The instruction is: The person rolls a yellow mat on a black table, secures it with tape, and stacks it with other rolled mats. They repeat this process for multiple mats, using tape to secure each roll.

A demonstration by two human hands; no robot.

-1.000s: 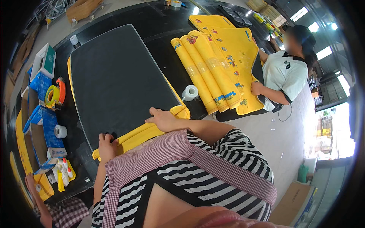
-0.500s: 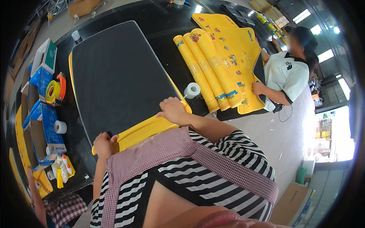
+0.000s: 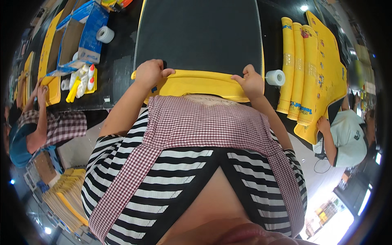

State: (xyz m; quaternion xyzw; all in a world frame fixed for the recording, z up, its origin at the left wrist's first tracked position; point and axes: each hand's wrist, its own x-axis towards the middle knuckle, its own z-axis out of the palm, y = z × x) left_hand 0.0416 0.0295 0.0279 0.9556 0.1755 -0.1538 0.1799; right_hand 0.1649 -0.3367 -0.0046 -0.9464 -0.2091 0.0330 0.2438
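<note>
In front of me a mat [image 3: 200, 36] lies with its black underside up. Its near edge is turned over, showing a yellow face in a narrow fold. My left hand [image 3: 151, 75] is closed round the fold's left end, thumb pointing inward. At the right end my right hand [image 3: 250, 83] grips the same fold, its thumb along the yellow. The fingers under the fold are partly hidden. Just right of my right hand stands a white tape roll [image 3: 275, 77]. The fold's near side reaches my checked apron [image 3: 208, 122].
Several rolled yellow mats [image 3: 288, 65] lie on the right, beside flat printed mats [image 3: 332, 61] that a co-worker [image 3: 345, 134] touches. To the left are blue boxes [image 3: 90, 41], another tape roll [image 3: 105, 34] and white bottles in a yellow tray [image 3: 95, 81]. Another person [image 3: 34, 126] works at far left.
My view has swung round, so the mat now appears straight ahead and the left-hand co-worker shows more. Both hands still hold the folded near edge.
</note>
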